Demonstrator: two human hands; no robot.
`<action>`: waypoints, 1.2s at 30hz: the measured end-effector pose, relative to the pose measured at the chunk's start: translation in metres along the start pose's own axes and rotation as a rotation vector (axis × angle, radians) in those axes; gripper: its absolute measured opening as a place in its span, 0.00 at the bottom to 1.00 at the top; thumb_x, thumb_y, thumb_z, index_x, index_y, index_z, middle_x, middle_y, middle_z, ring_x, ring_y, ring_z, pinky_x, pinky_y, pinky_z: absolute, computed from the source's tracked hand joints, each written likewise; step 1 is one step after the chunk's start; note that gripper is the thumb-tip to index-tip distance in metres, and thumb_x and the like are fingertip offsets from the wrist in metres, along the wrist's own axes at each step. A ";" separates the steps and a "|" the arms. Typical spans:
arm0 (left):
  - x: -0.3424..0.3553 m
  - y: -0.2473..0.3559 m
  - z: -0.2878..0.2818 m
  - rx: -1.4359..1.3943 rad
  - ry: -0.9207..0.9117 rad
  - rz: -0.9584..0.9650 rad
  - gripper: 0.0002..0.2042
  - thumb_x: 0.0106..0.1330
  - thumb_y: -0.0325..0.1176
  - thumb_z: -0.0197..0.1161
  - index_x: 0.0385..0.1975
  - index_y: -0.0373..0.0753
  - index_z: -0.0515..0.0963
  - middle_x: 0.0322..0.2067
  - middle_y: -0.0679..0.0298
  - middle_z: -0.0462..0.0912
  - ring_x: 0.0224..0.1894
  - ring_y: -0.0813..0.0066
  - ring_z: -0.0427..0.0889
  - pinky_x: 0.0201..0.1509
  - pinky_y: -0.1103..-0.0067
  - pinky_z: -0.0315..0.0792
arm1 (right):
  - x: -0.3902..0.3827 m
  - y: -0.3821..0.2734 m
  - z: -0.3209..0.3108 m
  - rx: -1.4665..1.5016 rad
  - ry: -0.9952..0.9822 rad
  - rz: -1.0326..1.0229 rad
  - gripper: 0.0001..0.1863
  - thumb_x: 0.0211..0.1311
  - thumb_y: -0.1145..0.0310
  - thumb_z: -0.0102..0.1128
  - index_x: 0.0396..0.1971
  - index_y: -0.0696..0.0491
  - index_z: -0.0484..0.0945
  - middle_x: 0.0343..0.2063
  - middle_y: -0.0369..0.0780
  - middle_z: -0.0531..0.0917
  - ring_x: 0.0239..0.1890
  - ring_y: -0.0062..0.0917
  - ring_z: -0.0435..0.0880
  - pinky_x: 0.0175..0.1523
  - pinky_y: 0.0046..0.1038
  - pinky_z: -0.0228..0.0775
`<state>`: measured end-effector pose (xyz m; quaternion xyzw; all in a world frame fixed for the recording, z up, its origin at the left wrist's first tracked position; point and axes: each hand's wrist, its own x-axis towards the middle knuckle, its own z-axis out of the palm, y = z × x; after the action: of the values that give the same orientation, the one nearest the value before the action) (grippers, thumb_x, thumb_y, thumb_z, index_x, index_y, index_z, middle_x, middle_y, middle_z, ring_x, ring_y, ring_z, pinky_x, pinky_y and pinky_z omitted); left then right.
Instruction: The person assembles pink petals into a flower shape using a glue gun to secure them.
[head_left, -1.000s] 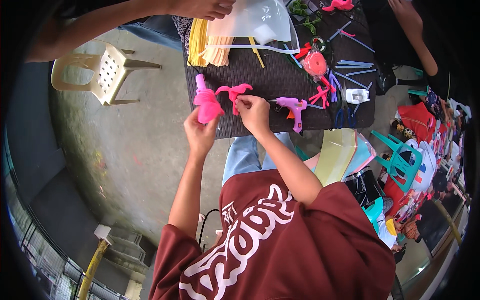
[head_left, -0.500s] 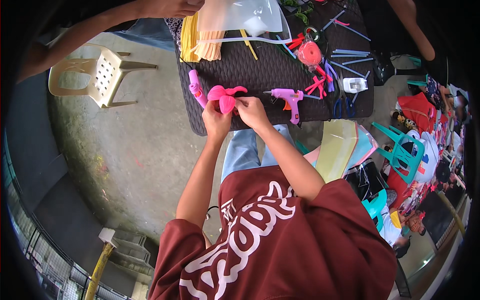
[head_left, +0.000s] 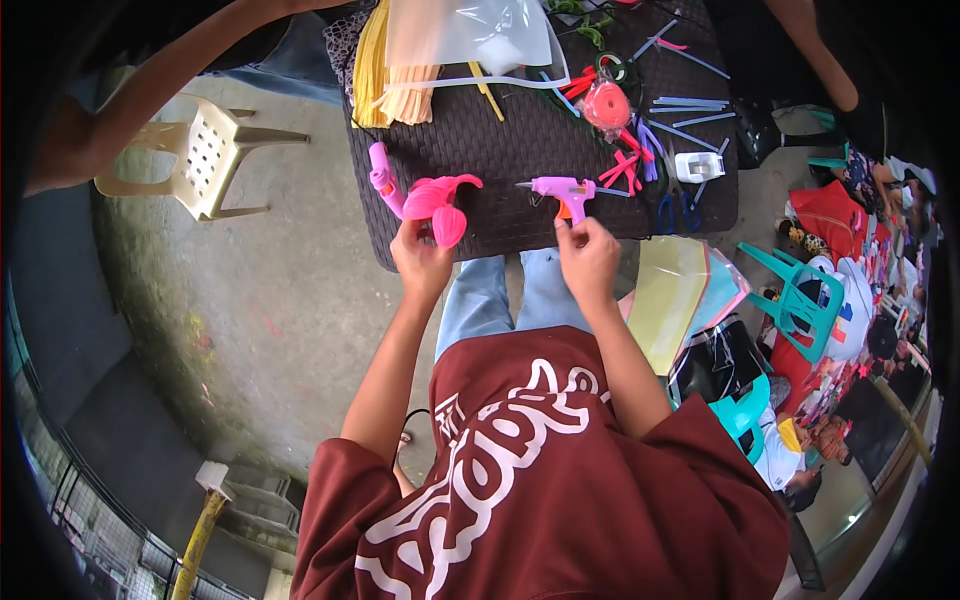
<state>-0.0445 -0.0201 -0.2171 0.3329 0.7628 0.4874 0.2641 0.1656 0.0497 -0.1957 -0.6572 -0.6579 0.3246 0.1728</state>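
My left hand (head_left: 422, 260) is closed on a bright pink fuzzy flower-like piece (head_left: 436, 205), with rounded petals and a curved tip. My right hand (head_left: 588, 258) has its fingers on the handle of a lilac glue gun (head_left: 562, 189) at the table's near edge, its nozzle pointing left. A pink tube-shaped tool (head_left: 383, 172) lies left of the pink piece. Red stems (head_left: 622, 170), purple stems (head_left: 651, 150), blue-handled scissors (head_left: 678, 210) and a white tape dispenser (head_left: 698, 166) are right of the glue gun.
The woven dark table (head_left: 480, 145) holds yellow strips (head_left: 370, 75), plastic sheeting (head_left: 460, 40), a pink roll (head_left: 605, 106) and glue sticks (head_left: 690, 105). Other people's arms (head_left: 130, 90) (head_left: 810, 40) reach in at both sides. Plastic chairs (head_left: 215, 160) (head_left: 800, 300) and coloured sheets (head_left: 668, 300) surround the table.
The two pink pieces have come together in my left hand. My right hand has left them and moved right, down onto the glue gun's handle.
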 end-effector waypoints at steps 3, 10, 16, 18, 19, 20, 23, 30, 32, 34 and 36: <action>-0.014 0.017 -0.010 -0.117 -0.041 0.028 0.14 0.51 0.27 0.66 0.37 0.31 0.75 0.29 0.61 0.81 0.30 0.78 0.79 0.35 0.81 0.72 | 0.014 0.011 0.004 -0.177 0.167 -0.070 0.19 0.44 0.59 0.68 0.24 0.56 0.70 0.24 0.45 0.77 0.27 0.38 0.76 0.32 0.38 0.66; -0.043 0.104 -0.035 -0.285 -0.253 -0.144 0.07 0.56 0.25 0.62 0.32 0.29 0.76 0.30 0.61 0.81 0.32 0.80 0.77 0.37 0.82 0.71 | 0.035 0.037 0.032 -0.076 0.186 0.130 0.20 0.36 0.59 0.70 0.25 0.57 0.73 0.23 0.46 0.79 0.28 0.45 0.78 0.37 0.41 0.69; -0.035 0.134 -0.033 -0.346 -0.414 -0.209 0.06 0.58 0.24 0.60 0.33 0.30 0.75 0.32 0.60 0.81 0.34 0.78 0.77 0.42 0.80 0.71 | 0.036 0.046 0.020 0.568 -0.209 0.523 0.13 0.40 0.70 0.65 0.27 0.59 0.75 0.21 0.39 0.79 0.21 0.25 0.80 0.27 0.27 0.72; -0.031 0.134 -0.029 -0.505 -0.427 -0.223 0.05 0.59 0.25 0.60 0.33 0.31 0.75 0.32 0.60 0.81 0.34 0.78 0.77 0.41 0.81 0.71 | 0.028 0.036 0.007 0.736 -0.256 0.519 0.09 0.43 0.73 0.63 0.26 0.59 0.75 0.21 0.36 0.78 0.21 0.19 0.78 0.25 0.22 0.71; -0.029 0.134 -0.027 -0.586 -0.431 -0.228 0.05 0.60 0.26 0.59 0.33 0.32 0.75 0.31 0.60 0.81 0.33 0.78 0.77 0.41 0.81 0.72 | 0.024 0.024 -0.004 0.817 -0.282 0.512 0.08 0.45 0.74 0.62 0.26 0.59 0.75 0.21 0.35 0.78 0.20 0.16 0.77 0.24 0.19 0.70; -0.027 0.133 -0.026 -0.571 -0.455 -0.221 0.05 0.61 0.27 0.59 0.33 0.32 0.75 0.32 0.60 0.81 0.33 0.78 0.77 0.40 0.81 0.71 | 0.019 0.013 -0.015 0.810 -0.314 0.487 0.05 0.48 0.75 0.59 0.26 0.58 0.75 0.20 0.35 0.77 0.19 0.16 0.76 0.23 0.19 0.69; -0.020 0.136 -0.023 -0.535 -0.518 -0.196 0.06 0.62 0.29 0.59 0.34 0.33 0.75 0.32 0.60 0.81 0.33 0.78 0.78 0.38 0.81 0.71 | 0.007 -0.004 -0.048 0.751 -0.280 0.385 0.05 0.49 0.73 0.60 0.25 0.58 0.74 0.18 0.34 0.76 0.18 0.15 0.75 0.22 0.19 0.67; -0.010 0.157 -0.007 -0.607 -0.549 -0.207 0.06 0.62 0.29 0.58 0.34 0.33 0.75 0.32 0.60 0.81 0.32 0.80 0.76 0.36 0.82 0.70 | -0.016 -0.043 -0.112 0.747 -0.232 0.154 0.05 0.53 0.71 0.58 0.24 0.57 0.75 0.14 0.31 0.74 0.15 0.13 0.70 0.21 0.18 0.61; -0.009 0.159 -0.004 -0.604 -0.561 -0.193 0.06 0.62 0.29 0.58 0.34 0.33 0.76 0.32 0.60 0.81 0.31 0.80 0.76 0.36 0.82 0.70 | -0.025 -0.056 -0.124 0.736 -0.214 0.056 0.06 0.54 0.72 0.58 0.24 0.58 0.74 0.15 0.32 0.74 0.17 0.13 0.71 0.22 0.18 0.62; -0.005 0.160 -0.002 -0.581 -0.589 -0.166 0.06 0.62 0.29 0.58 0.34 0.33 0.76 0.33 0.61 0.81 0.32 0.80 0.77 0.36 0.83 0.71 | -0.030 -0.062 -0.130 0.657 -0.150 -0.076 0.05 0.54 0.73 0.57 0.23 0.58 0.74 0.16 0.34 0.74 0.18 0.13 0.71 0.23 0.19 0.62; -0.004 0.163 0.001 -0.612 -0.587 -0.161 0.06 0.62 0.29 0.58 0.34 0.34 0.76 0.33 0.61 0.81 0.32 0.81 0.77 0.36 0.84 0.71 | -0.030 -0.064 -0.135 0.622 -0.133 -0.180 0.03 0.52 0.75 0.57 0.23 0.58 0.74 0.17 0.36 0.74 0.19 0.16 0.72 0.23 0.21 0.62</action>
<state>-0.0002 0.0271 -0.0670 0.3030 0.4994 0.5535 0.5936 0.2080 0.0521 -0.0491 -0.4895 -0.5926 0.5354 0.3500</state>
